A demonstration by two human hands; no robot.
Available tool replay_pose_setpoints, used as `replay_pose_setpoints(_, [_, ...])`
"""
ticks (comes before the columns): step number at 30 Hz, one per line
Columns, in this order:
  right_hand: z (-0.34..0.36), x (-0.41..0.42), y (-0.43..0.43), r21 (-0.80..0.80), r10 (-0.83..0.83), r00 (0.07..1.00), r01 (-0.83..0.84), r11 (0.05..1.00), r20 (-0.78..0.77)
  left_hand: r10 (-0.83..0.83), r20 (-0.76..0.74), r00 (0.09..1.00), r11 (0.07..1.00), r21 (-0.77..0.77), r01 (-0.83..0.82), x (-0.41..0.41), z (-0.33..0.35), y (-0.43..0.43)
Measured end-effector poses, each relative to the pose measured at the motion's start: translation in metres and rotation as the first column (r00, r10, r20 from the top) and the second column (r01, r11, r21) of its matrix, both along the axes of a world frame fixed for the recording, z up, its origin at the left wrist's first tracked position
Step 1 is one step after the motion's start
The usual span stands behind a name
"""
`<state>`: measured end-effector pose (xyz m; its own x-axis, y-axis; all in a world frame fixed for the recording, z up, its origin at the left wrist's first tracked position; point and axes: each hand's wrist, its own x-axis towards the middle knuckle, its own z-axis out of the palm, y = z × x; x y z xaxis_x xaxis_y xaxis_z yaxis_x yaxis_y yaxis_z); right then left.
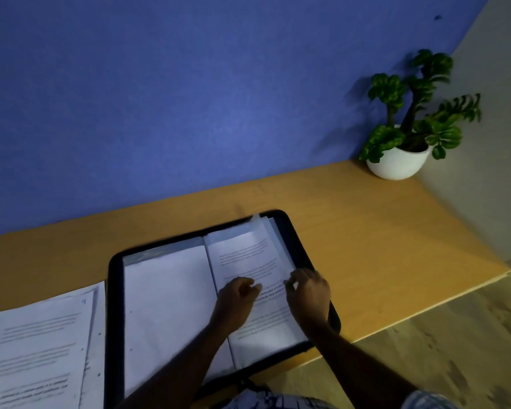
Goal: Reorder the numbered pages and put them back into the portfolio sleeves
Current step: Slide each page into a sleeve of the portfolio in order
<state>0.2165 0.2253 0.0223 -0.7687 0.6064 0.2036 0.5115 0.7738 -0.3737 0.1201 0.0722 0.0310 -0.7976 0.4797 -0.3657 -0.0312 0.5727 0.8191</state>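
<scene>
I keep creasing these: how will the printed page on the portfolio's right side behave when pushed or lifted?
The printed page is a thin sheet, so it would probably droop if lifted by one edge. Sheets at its top stick up unevenly against the portfolio rim, so pushing may buckle it. The left hand rests on it, likely pinning it.

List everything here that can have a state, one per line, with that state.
Portfolio: open, flat on desk.
Printed page: lies on portfolio's right half.
Loose pages: stacked face up, left of portfolio.
Left hand: rests on printed page.
Right hand: pinches printed page's right edge.
Plant: upright in pot.
</scene>
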Motion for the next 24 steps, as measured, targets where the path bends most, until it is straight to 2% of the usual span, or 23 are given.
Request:
replay_pose_setpoints(4, [0.019, 0.002, -0.038, -0.029, 0.255, 0.951, -0.263, 0.964, -0.175, 0.14, 0.197, 0.97, 0.963, 0.2, -0.18, 0.007, 0.013, 0.005])
replay_pose_setpoints(6, [0.019, 0.003, -0.054, -0.063, 0.37, 0.903, -0.391, 0.918, -0.219, 0.221, 0.232, 0.947, 0.918, 0.278, -0.282, 0.01, 0.019, -0.004])
replay_pose_setpoints(8, [0.016, 0.006, -0.063, -0.166, 0.452, 0.855, -0.5, 0.85, -0.255, 0.313, 0.252, 0.916, 0.888, 0.264, -0.376, 0.01, 0.021, -0.018])
replay_pose_setpoints(11, [0.012, 0.01, -0.069, -0.315, 0.478, 0.816, -0.57, 0.759, -0.324, 0.414, 0.269, 0.87, 0.855, 0.213, -0.473, 0.011, 0.02, -0.042])
replay_pose_setpoints(14, [0.01, 0.006, -0.076, -0.403, 0.607, 0.748, -0.659, 0.635, -0.268, 0.418, 0.299, 0.858, 0.843, 0.226, -0.489, 0.014, 0.024, -0.059])
replay_pose_setpoints(16, [0.006, 0.004, -0.081, -0.417, 0.666, 0.702, -0.699, 0.58, -0.251, 0.425, 0.248, 0.871, 0.854, 0.208, -0.476, 0.017, 0.025, -0.068])
replay_pose_setpoints(19, [0.001, 0.004, -0.089, -0.422, 0.696, 0.652, -0.746, 0.515, -0.303, 0.501, 0.151, 0.852, 0.838, 0.158, -0.522, 0.015, 0.021, -0.087])
replay_pose_setpoints(20, [-0.001, 0.004, -0.09, -0.405, 0.679, 0.656, -0.748, 0.525, -0.331, 0.532, 0.142, 0.835, 0.822, 0.151, -0.55, 0.012, 0.019, -0.096])
replay_pose_setpoints(22, [-0.009, 0.003, -0.086, -0.339, 0.628, 0.695, -0.719, 0.606, -0.35, 0.596, 0.14, 0.791, 0.777, 0.148, -0.612, 0.006, 0.016, -0.117])
replay_pose_setpoints(24, [-0.02, -0.002, -0.077, -0.301, 0.641, 0.739, -0.671, 0.677, -0.205, 0.623, 0.098, 0.776, 0.766, 0.122, -0.631, 0.0, 0.013, -0.137])
